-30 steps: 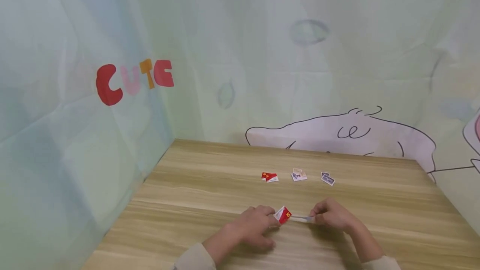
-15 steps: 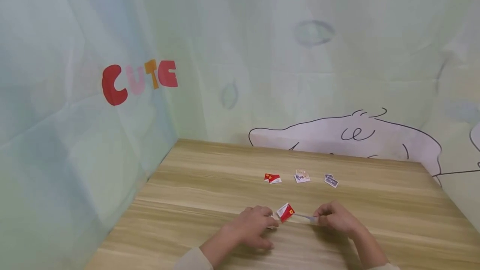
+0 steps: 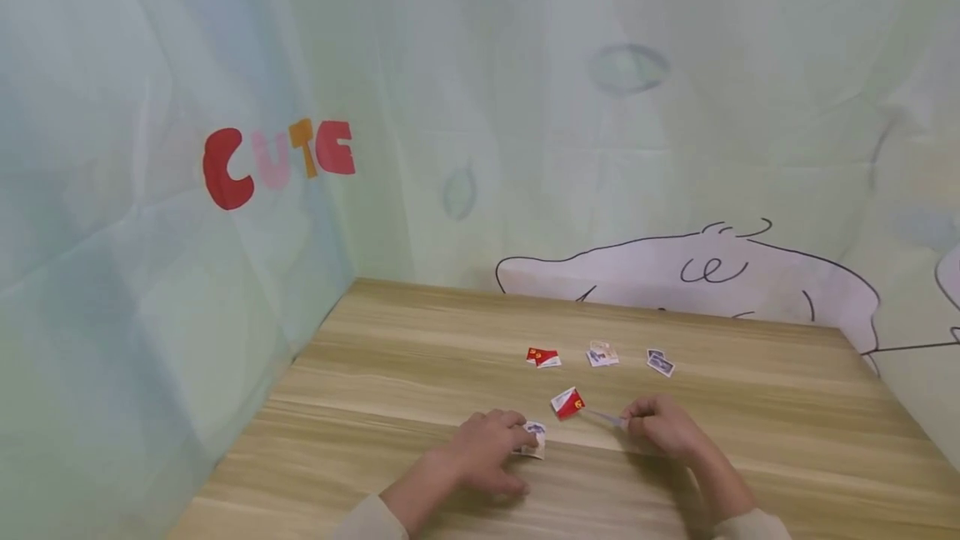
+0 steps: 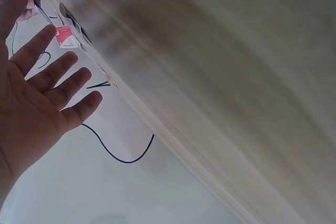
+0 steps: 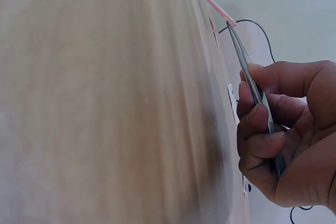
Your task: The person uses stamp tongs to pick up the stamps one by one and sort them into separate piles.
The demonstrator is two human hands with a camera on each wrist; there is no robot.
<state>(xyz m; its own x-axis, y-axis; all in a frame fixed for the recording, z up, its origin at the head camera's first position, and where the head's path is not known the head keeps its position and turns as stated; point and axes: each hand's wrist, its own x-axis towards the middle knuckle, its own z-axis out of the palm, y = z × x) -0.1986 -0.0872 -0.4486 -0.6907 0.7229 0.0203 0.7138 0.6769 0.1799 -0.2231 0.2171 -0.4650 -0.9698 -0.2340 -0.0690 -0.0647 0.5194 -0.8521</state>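
Note:
My right hand (image 3: pixel 663 427) pinches a pair of metal tweezers (image 5: pixel 242 59) between thumb and fingers. At the tweezers' tip hangs a small red-and-white stamp (image 3: pixel 567 403) with a yellow emblem, raised off the table in the right wrist view. To the left, my left hand (image 3: pixel 486 452) has its fingers extended and spread, palm down. Its fingertips lie over a pale stamp (image 3: pixel 536 442) with a bluish print, partly covered by the fingers; I cannot tell how many stamps lie there.
Farther back on the wooden table (image 3: pixel 420 357) lie three small groups of overlapping stamps: red ones (image 3: pixel 543 357), pale ones (image 3: pixel 602 355) and dark grey ones (image 3: pixel 660 362). A printed cloth (image 3: pixel 420 215) stands behind the table and along its left.
The red-and-white stamp has come away from beside my left fingers, moving toward the back in the tweezers. My left hand has shifted left, uncovering more of the pale stamp.

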